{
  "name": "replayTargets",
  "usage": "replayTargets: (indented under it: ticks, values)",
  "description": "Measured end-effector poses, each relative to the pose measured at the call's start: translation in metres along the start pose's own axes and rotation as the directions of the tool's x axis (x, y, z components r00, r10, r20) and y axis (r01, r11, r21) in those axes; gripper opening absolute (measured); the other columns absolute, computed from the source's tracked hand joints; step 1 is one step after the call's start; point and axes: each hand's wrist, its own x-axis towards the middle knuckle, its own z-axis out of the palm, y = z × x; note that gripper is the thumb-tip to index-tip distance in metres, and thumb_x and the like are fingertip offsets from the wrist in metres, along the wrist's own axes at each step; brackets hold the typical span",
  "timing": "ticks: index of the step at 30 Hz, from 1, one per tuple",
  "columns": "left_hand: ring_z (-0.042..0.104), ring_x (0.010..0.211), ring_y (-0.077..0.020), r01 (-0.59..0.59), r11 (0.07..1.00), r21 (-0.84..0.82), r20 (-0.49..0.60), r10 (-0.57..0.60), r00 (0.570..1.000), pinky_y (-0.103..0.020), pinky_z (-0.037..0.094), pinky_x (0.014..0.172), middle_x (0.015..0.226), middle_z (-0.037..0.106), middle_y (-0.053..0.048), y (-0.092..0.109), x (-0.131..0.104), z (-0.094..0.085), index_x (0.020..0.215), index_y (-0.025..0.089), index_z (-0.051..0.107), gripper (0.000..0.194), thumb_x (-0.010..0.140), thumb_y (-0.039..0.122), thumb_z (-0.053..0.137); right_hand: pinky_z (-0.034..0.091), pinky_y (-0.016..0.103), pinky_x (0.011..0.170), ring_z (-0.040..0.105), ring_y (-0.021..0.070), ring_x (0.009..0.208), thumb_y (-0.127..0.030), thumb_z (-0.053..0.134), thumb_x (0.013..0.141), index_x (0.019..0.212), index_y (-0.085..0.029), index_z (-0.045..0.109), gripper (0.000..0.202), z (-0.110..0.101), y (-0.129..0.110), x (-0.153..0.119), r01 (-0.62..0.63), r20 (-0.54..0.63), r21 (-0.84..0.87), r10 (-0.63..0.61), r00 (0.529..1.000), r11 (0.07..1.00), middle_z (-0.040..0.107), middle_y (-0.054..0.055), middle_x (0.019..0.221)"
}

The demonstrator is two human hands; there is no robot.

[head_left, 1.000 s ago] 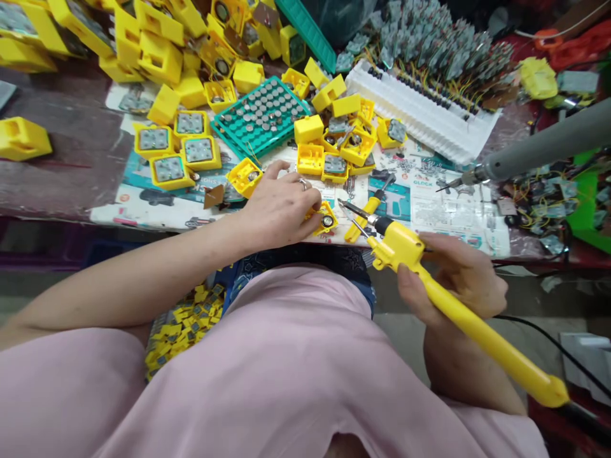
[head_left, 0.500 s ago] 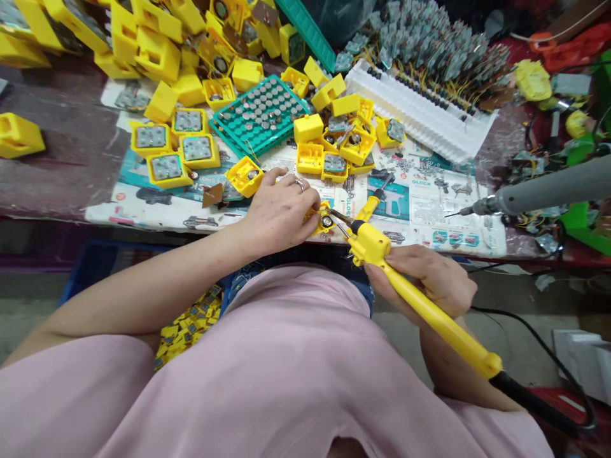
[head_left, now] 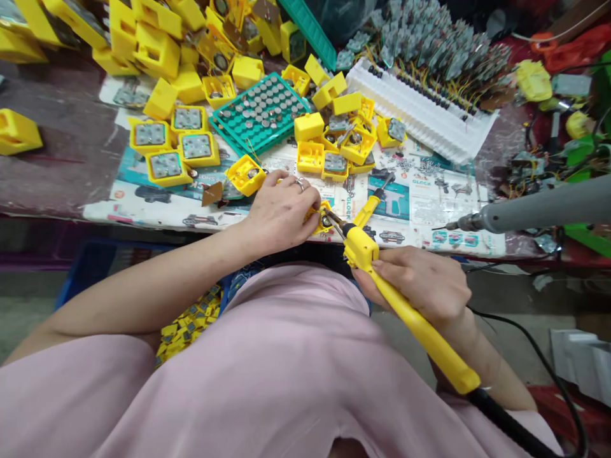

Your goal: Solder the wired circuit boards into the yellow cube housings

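Observation:
My left hand [head_left: 285, 210] is closed on a small yellow plastic housing [head_left: 325, 221] at the table's front edge; the fingers cover much of it, and a round metal part shows inside. In my right hand [head_left: 420, 280] is a yellow soldering iron [head_left: 405, 305] with a black cable end. Its metal tip reaches to the housing beside my left fingertips; whether it touches cannot be made out. Left of my left hand lies an open yellow housing [head_left: 245, 175] with a round part in it. A yellow-handled screwdriver [head_left: 370, 207] lies beyond the iron's tip.
A green tray [head_left: 262, 117] holds many button-like discs. Yellow housings [head_left: 157, 51] are heaped at the back left. A white foam rack [head_left: 420, 114] bears wired grey boards. From the right juts a grey electric screwdriver [head_left: 534, 205]. Below the table is a blue bin [head_left: 105, 273].
My right hand has shifted a little left, bringing the soldering iron's tip slightly further left over the housing. My left hand keeps nearly the same place. The hanging grey tool has swung slightly left and down.

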Motion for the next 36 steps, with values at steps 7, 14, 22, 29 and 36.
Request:
replayTargets:
  ticks: [7, 14, 22, 29, 36]
  values:
    - [0.066, 0.088, -0.0273, -0.014, 1.000, 0.027, -0.048, 0.015, 0.999, -0.048, 0.047, 0.093, 0.085, 0.072, -0.009, -0.001, -0.001, 0.002, 0.085, 0.018, 0.068, 0.026, 0.091, 0.030, 0.046, 0.054, 0.022, 0.049, 0.068, 0.0125, 0.055, -0.018, 0.080, 0.078, 0.088, -0.024, 0.060, 0.023, 0.001, 0.004, -0.010, -0.133, -0.184, 0.028, 0.136, 0.974, 0.991, 0.071, -0.005, 0.067]
    - [0.064, 0.094, -0.0266, -0.017, 0.998, -0.058, -0.033, 0.015, 0.999, -0.053, 0.041, 0.101, 0.095, 0.073, -0.008, -0.002, 0.000, -0.002, 0.089, 0.020, 0.072, 0.028, 0.093, 0.028, 0.045, 0.059, 0.025, 0.051, 0.069, 0.0150, 0.057, -0.014, 0.080, 0.074, 0.089, -0.026, 0.063, 0.026, 0.007, 0.004, -0.021, -0.244, -0.304, 0.105, 0.265, 0.915, 0.964, 0.072, -0.005, 0.069]
    - [0.064, 0.097, -0.0295, -0.034, 0.999, -0.036, 0.074, 0.036, 0.997, -0.056, 0.041, 0.099, 0.101, 0.074, -0.010, -0.006, 0.000, -0.019, 0.086, 0.021, 0.073, 0.031, 0.092, 0.035, 0.046, 0.056, 0.020, 0.050, 0.069, 0.0124, 0.054, -0.017, 0.081, 0.075, 0.083, -0.022, 0.058, 0.025, 0.013, 0.004, -0.013, -0.151, -0.237, 0.152, 0.184, 0.954, 0.977, 0.071, -0.005, 0.065]
    - [0.064, 0.093, -0.0280, -0.040, 0.999, 0.034, 0.035, 0.039, 0.999, -0.051, 0.045, 0.094, 0.091, 0.073, -0.009, -0.002, -0.001, -0.013, 0.085, 0.019, 0.071, 0.030, 0.092, 0.034, 0.045, 0.056, 0.022, 0.052, 0.069, 0.0130, 0.055, -0.018, 0.079, 0.079, 0.086, -0.021, 0.057, 0.023, 0.018, 0.008, -0.008, -0.079, -0.211, 0.147, 0.109, 0.971, 0.986, 0.069, -0.004, 0.063]
    - [0.063, 0.091, -0.0270, -0.034, 0.998, 0.052, -0.051, 0.036, 0.998, -0.049, 0.045, 0.095, 0.087, 0.071, -0.009, -0.001, -0.004, -0.002, 0.083, 0.019, 0.068, 0.031, 0.093, 0.030, 0.041, 0.053, 0.022, 0.053, 0.067, 0.0118, 0.056, -0.020, 0.080, 0.080, 0.082, -0.022, 0.057, 0.023, 0.009, 0.005, 0.000, -0.036, -0.128, 0.036, 0.041, 0.991, 0.999, 0.069, -0.002, 0.065]
